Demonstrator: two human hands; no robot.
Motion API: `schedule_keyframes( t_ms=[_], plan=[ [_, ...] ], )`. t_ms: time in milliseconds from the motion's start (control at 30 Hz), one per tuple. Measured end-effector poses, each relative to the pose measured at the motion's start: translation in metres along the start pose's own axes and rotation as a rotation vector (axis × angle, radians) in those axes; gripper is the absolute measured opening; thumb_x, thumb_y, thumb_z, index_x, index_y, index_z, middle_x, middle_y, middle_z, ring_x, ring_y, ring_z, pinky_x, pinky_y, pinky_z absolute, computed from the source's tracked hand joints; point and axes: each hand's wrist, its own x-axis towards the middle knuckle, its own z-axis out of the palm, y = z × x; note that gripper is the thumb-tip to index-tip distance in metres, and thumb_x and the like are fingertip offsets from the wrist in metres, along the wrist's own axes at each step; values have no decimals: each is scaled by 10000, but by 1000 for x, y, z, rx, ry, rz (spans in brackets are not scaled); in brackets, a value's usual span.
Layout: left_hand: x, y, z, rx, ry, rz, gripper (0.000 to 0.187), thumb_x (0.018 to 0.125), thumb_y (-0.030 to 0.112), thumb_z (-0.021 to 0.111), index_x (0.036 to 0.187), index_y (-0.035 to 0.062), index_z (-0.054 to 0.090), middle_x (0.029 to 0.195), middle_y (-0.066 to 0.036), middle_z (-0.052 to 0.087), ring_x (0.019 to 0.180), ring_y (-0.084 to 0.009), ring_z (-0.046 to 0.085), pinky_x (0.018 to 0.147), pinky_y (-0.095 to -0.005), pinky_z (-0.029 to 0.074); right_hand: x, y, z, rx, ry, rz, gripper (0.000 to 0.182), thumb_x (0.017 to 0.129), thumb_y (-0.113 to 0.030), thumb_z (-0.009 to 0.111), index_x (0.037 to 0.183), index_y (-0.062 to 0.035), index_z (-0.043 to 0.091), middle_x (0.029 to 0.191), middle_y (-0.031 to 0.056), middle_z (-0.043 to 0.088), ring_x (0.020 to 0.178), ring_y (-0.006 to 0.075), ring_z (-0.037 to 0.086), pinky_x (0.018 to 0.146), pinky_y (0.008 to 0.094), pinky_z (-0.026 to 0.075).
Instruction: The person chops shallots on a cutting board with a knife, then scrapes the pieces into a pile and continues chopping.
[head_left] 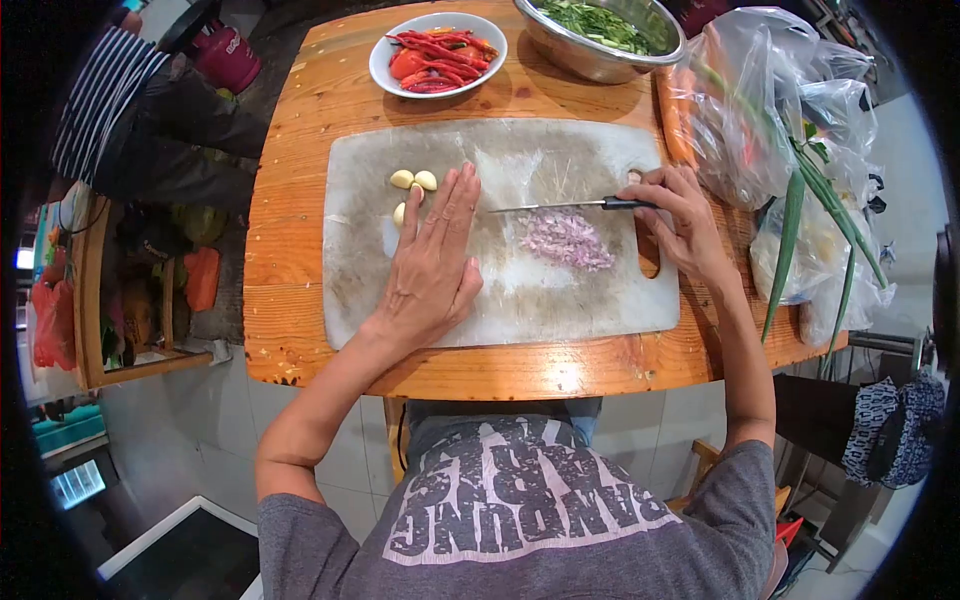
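Note:
My left hand (428, 260) lies flat on the worn white cutting board (370, 300), fingers stretched out beside several peeled garlic cloves (402, 179). One clove is partly hidden by the fingers. My right hand (688, 215) grips the black handle of a kitchen knife (628, 203) over the right part of the board. The thin blade points left toward my left hand. Just below the blade, a small heap of finely chopped shallots (568, 243) sits on the board, apart from the garlic.
A white bowl of red chillies and tomatoes (438, 62) and a metal bowl of cut greens (592, 30) stand at the back. Carrots (676, 120), plastic bags (740, 110) and spring onions (788, 240) line the right edge. Another person (150, 120) stands at left.

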Motion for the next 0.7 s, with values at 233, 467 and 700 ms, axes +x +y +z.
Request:
schedule_keyframes(
  t_ms=[233, 467, 700],
  plan=[
    [-1, -2, -2, 39, -4, 41, 818, 807, -12, 580, 1578, 1, 309, 1608, -174, 397, 1520, -334, 343, 1282, -552, 96, -20, -18, -14, -107, 125, 12, 374, 796, 20, 727, 1140, -119, 764, 1007, 84, 620, 955, 278, 540, 884, 388, 458],
    [-8, 6, -13, 33, -54, 33, 767, 833, 11, 593, 1558, 6, 344, 1581, -162, 430, 1509, -329, 360, 1279, -562, 102, -33, -18, 0, -125, 197, 127, 393, 782, 40, 717, 1140, -114, 768, 972, 79, 617, 937, 275, 550, 854, 385, 455],
    [-22, 8, -14, -35, -107, -13, 774, 868, 65, 573, 1581, -7, 281, 1635, -178, 345, 1572, -387, 196, 1269, -587, 36, -49, -44, 6, -134, 304, 192, 401, 782, 46, 711, 1139, -126, 774, 955, 74, 607, 925, 270, 541, 835, 379, 449]
  ],
)
